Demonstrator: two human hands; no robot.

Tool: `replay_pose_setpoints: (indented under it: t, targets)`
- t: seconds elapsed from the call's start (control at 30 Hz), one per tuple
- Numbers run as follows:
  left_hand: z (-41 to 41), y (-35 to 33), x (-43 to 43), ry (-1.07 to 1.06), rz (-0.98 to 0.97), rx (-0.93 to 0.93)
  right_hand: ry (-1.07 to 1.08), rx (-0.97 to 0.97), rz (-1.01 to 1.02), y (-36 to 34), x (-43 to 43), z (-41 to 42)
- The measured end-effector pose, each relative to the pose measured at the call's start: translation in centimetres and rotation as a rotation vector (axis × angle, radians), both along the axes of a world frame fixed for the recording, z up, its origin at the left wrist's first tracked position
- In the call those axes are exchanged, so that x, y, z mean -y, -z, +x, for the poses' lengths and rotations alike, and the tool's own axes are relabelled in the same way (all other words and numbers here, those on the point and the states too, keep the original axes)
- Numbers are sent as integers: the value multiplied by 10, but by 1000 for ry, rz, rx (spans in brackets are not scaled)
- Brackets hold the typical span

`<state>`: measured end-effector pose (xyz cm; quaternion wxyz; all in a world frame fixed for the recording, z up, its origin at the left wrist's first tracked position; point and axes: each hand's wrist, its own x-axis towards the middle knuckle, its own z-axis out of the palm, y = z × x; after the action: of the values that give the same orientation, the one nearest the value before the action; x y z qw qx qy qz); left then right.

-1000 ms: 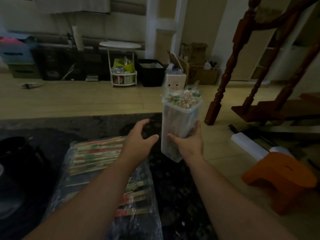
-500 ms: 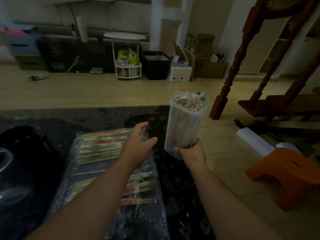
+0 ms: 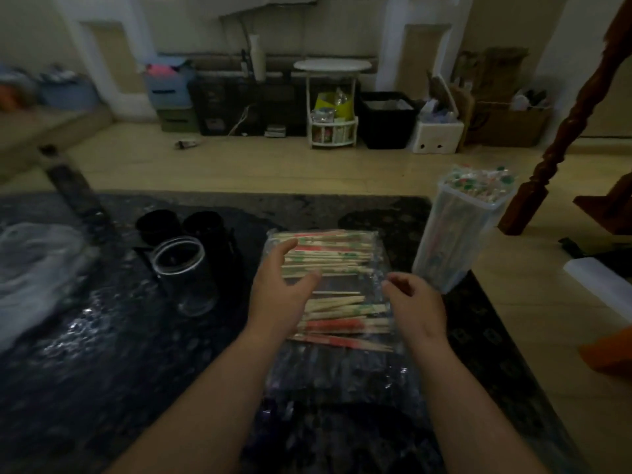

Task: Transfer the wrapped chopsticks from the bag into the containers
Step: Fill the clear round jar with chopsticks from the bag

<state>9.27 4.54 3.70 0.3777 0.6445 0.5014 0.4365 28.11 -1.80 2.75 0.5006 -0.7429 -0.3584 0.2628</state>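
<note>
Presently: both hands empty over the bag, next bundle not yet taken.

Your left hand (image 3: 277, 289) is over the clear plastic bag (image 3: 342, 381) with fingers spread and straight. Your right hand (image 3: 415, 302) is at the bag's right edge, fingers loosely curled and gripping nothing; I cannot tell whether either hand touches the plastic. The wrapped chopsticks (image 3: 328, 254) lie flat inside the bag in two loose groups. The tall clear container (image 3: 455, 241) just right of the bag looks full to the rim, while the round clear jar (image 3: 181, 268) on the left stands empty and upright. In my judgement you should steady the bag with one hand, draw out a small, aligned bundle rather than a fistful, and load it end-first into the empty jar so the wrappers do not snag.
</note>
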Motion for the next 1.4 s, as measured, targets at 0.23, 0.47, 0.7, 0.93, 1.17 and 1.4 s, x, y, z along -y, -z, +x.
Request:
replay_pose_setpoints:
  t: [0.23, 0.47, 0.7, 0.93, 1.17, 1.4]
  targets:
    - [-69, 3, 11, -269, 75, 2, -92, -3, 36, 0, 15, -52]
    - [-128, 27, -12, -592, 126, -40, -196, 74, -10, 5, 18, -62]
    - [-145, 68, -48, -473, -117, 15, -235, 124, -47, 14, 11, -70]
    - [-148, 76, -76, -542, -146, 116, -284, 197, -101, 26, 10, -77]
    - [-152, 65, -61, -472, -38, -36, -495, 374, -342, 21, 13, -71]
    - [-145, 11, -17, -233, 127, -286, -704, 592, -795, 41, 17, -78]
